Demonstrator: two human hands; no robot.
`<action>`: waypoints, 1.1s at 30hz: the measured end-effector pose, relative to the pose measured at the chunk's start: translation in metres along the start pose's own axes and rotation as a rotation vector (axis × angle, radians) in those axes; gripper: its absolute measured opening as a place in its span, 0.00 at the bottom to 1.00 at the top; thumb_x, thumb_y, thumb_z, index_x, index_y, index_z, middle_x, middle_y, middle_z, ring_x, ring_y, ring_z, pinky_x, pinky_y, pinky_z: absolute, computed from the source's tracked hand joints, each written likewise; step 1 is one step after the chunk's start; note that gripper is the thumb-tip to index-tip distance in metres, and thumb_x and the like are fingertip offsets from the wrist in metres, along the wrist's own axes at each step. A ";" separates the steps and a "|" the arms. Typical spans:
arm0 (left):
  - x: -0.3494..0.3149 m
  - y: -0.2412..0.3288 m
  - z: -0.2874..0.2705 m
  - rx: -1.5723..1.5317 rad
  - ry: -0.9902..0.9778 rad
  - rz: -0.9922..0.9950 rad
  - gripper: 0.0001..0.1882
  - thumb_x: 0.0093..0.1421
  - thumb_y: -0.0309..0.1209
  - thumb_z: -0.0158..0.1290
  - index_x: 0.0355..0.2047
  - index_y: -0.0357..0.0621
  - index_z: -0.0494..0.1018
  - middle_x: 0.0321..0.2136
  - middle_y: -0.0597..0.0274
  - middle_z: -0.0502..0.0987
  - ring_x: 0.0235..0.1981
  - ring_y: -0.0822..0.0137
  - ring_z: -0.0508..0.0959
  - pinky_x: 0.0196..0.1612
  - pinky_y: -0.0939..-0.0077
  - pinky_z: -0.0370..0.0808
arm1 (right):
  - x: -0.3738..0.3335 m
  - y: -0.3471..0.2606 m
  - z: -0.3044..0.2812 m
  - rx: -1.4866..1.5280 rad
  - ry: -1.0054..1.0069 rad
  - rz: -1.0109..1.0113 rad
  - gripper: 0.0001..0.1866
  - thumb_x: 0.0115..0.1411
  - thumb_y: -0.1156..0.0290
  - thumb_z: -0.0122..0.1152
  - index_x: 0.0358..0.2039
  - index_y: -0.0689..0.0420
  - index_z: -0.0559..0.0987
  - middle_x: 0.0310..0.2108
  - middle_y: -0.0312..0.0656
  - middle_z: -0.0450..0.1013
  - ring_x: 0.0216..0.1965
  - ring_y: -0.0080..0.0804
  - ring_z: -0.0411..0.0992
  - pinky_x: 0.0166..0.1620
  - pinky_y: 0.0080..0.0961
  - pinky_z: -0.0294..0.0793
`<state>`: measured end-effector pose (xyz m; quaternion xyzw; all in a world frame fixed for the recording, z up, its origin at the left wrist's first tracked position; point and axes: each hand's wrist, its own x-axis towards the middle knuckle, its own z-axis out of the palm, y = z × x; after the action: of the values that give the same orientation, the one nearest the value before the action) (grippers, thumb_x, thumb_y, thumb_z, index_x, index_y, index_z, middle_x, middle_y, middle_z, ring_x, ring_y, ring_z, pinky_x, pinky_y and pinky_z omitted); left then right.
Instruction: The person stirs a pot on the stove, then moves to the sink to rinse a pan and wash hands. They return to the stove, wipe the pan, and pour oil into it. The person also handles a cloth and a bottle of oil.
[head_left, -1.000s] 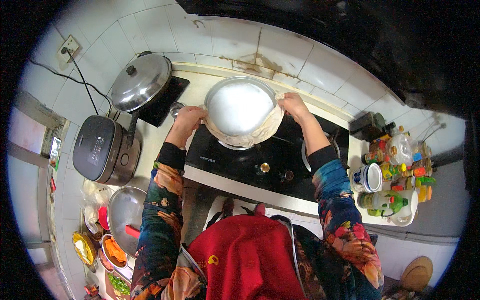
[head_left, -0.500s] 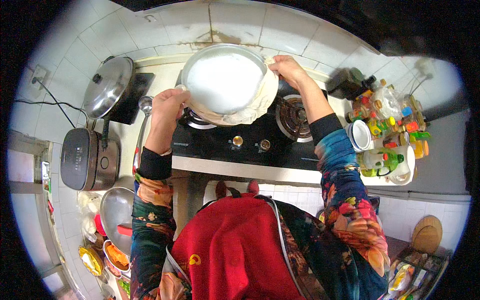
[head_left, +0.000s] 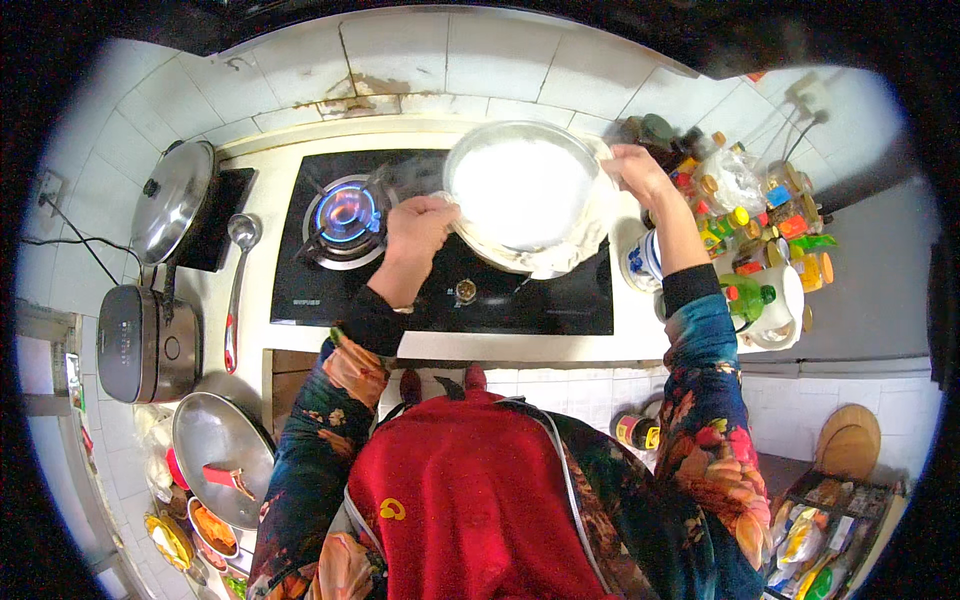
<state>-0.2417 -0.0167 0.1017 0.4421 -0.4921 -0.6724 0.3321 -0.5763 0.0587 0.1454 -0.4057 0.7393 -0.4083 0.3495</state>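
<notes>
Between my two hands is a wide round metal pot (head_left: 522,246), whose inside shows as bright white; I cannot tell what fills it. A pale cloth (head_left: 540,262) wraps the pot's near side and reaches both hands. My left hand (head_left: 418,240) pinches the cloth at the pot's left side. At the right side, my right hand (head_left: 640,175) is closed on the cloth and rim. The pot is over the right part of the black gas stove (head_left: 420,310) and hides the right burner. On the left burner (head_left: 345,222) a blue flame burns in the open.
To the left are a ladle (head_left: 240,255), a lidded pan (head_left: 175,205) and a rice cooker (head_left: 145,345). Bottles and jars (head_left: 765,240) crowd the right end of the counter. A large metal wok or bowl (head_left: 220,450) stands at lower left.
Both hands have carried the pot with the cloth from the left burner to the right one. The left burner and its flame have come into sight. My view has shifted somewhat.
</notes>
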 end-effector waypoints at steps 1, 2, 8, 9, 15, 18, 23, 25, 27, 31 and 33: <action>0.000 -0.006 0.008 -0.040 -0.012 0.001 0.06 0.50 0.27 0.60 0.22 0.41 0.73 0.13 0.71 0.66 0.11 0.80 0.61 0.13 0.86 0.54 | -0.001 0.006 -0.009 -0.018 0.003 0.007 0.05 0.48 0.71 0.58 0.21 0.59 0.74 0.17 0.32 0.66 0.18 0.21 0.61 0.22 0.22 0.59; -0.001 -0.010 0.018 -0.079 -0.033 0.003 0.06 0.50 0.27 0.60 0.22 0.40 0.73 0.13 0.71 0.67 0.11 0.80 0.61 0.13 0.85 0.54 | -0.002 0.014 -0.020 -0.037 0.016 0.017 0.06 0.48 0.70 0.58 0.21 0.59 0.74 0.17 0.32 0.66 0.18 0.22 0.61 0.22 0.22 0.59; -0.004 -0.021 0.063 -0.044 -0.067 -0.003 0.07 0.51 0.26 0.59 0.26 0.36 0.72 0.16 0.67 0.70 0.13 0.79 0.64 0.15 0.84 0.58 | -0.007 0.044 -0.053 -0.097 0.006 0.093 0.11 0.52 0.75 0.56 0.36 0.65 0.76 0.29 0.36 0.72 0.28 0.24 0.68 0.32 0.22 0.67; -0.003 -0.026 0.068 -0.035 -0.049 0.019 0.08 0.52 0.27 0.58 0.27 0.36 0.71 0.16 0.67 0.70 0.13 0.79 0.64 0.15 0.84 0.58 | -0.009 0.040 -0.052 -0.134 0.001 0.119 0.12 0.52 0.75 0.56 0.37 0.65 0.77 0.30 0.37 0.73 0.29 0.24 0.68 0.33 0.22 0.68; -0.008 -0.019 0.081 0.048 -0.065 0.030 0.08 0.54 0.28 0.57 0.28 0.36 0.71 0.17 0.67 0.70 0.14 0.79 0.64 0.16 0.84 0.59 | -0.002 0.087 -0.074 -0.070 0.076 -0.001 0.08 0.52 0.74 0.55 0.32 0.62 0.78 0.25 0.35 0.72 0.26 0.23 0.67 0.30 0.23 0.66; -0.015 -0.019 0.076 0.025 -0.042 0.000 0.08 0.55 0.29 0.57 0.28 0.37 0.71 0.17 0.68 0.69 0.14 0.79 0.65 0.16 0.84 0.59 | -0.023 0.063 -0.066 -0.126 0.225 0.058 0.06 0.52 0.75 0.55 0.30 0.62 0.77 0.22 0.34 0.71 0.24 0.22 0.66 0.27 0.21 0.65; -0.047 -0.030 0.059 -0.139 -0.133 -0.016 0.07 0.57 0.30 0.55 0.29 0.41 0.69 0.17 0.69 0.68 0.15 0.78 0.66 0.16 0.84 0.59 | -0.108 0.065 -0.094 -0.199 0.234 -0.148 0.08 0.53 0.68 0.57 0.28 0.61 0.76 0.23 0.34 0.70 0.25 0.20 0.65 0.27 0.22 0.64; -0.074 -0.034 0.049 -0.205 -0.181 -0.052 0.05 0.56 0.27 0.54 0.32 0.44 0.69 0.20 0.69 0.70 0.16 0.77 0.69 0.19 0.84 0.66 | -0.170 0.022 -0.068 0.026 0.124 0.014 0.20 0.52 0.73 0.60 0.46 0.58 0.68 0.32 0.33 0.69 0.28 0.19 0.67 0.25 0.16 0.65; -0.107 -0.024 0.051 -0.212 -0.270 0.005 0.09 0.56 0.24 0.54 0.36 0.44 0.68 0.23 0.68 0.71 0.19 0.76 0.72 0.22 0.83 0.71 | -0.210 0.010 -0.039 0.175 -0.009 -0.044 0.18 0.52 0.76 0.61 0.43 0.59 0.67 0.29 0.33 0.68 0.27 0.18 0.68 0.22 0.19 0.74; -0.155 -0.005 0.042 -0.158 -0.445 0.096 0.17 0.53 0.23 0.56 0.43 0.42 0.67 0.26 0.65 0.73 0.26 0.73 0.76 0.26 0.80 0.74 | -0.226 -0.019 0.066 0.337 -0.324 -0.159 0.09 0.55 0.83 0.55 0.33 0.57 0.66 0.25 0.29 0.64 0.26 0.14 0.64 0.31 0.13 0.71; -0.170 0.001 0.025 0.079 -0.351 0.329 0.17 0.50 0.27 0.60 0.40 0.39 0.70 0.26 0.60 0.73 0.27 0.71 0.77 0.28 0.76 0.74 | -0.224 -0.025 0.110 0.352 -0.446 -0.194 0.09 0.55 0.85 0.53 0.33 0.59 0.67 0.27 0.29 0.63 0.29 0.14 0.62 0.35 0.10 0.63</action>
<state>-0.1990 0.1424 0.1508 0.2449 -0.6337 -0.6559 0.3289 -0.3793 0.2137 0.1622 -0.4874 0.5197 -0.4626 0.5276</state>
